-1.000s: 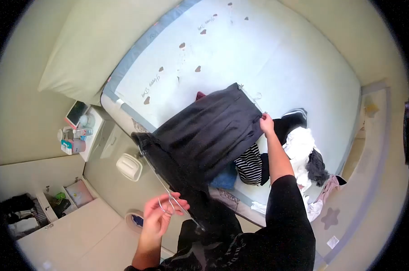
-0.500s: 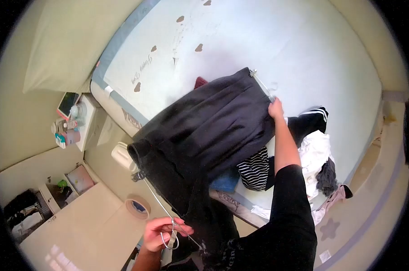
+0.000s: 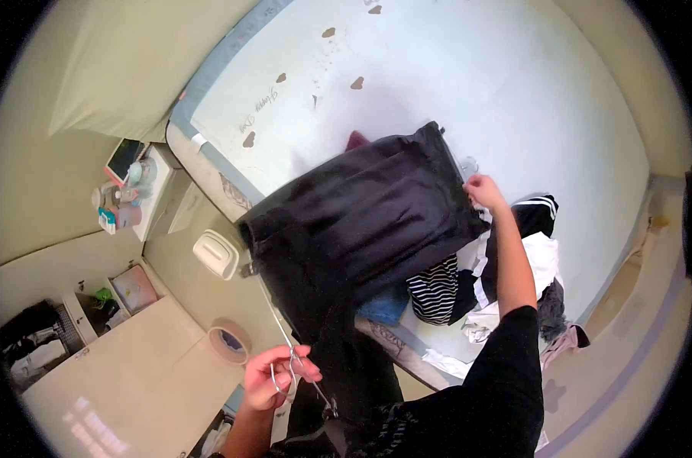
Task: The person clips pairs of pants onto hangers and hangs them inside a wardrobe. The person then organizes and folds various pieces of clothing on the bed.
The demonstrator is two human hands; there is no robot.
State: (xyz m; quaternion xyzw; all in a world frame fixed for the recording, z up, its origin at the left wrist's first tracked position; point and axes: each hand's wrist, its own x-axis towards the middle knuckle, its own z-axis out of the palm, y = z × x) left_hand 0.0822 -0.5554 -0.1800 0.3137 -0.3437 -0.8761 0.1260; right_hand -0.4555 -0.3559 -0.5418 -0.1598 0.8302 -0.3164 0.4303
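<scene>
My left hand is closed round the hook of a metal clip hanger, low in the view. A dark garment hangs from that hanger's clips, beside my body. Further up, dark trousers or a skirt lie spread over the bed's edge, their top end clipped to a second hanger. My right hand pinches this second hanger near its middle, at the garment's right end. Where the two dark garments overlap, their border is hard to make out.
On the bed lie a striped garment, blue denim, white clothes and a maroon item. To the left are a nightstand with bottles, a lidded bin, a tape-like ring and open drawers.
My right hand has shifted slightly right and its garment's top end has moved right with it. My left hand still holds its hanger. The camera view has also shifted.
</scene>
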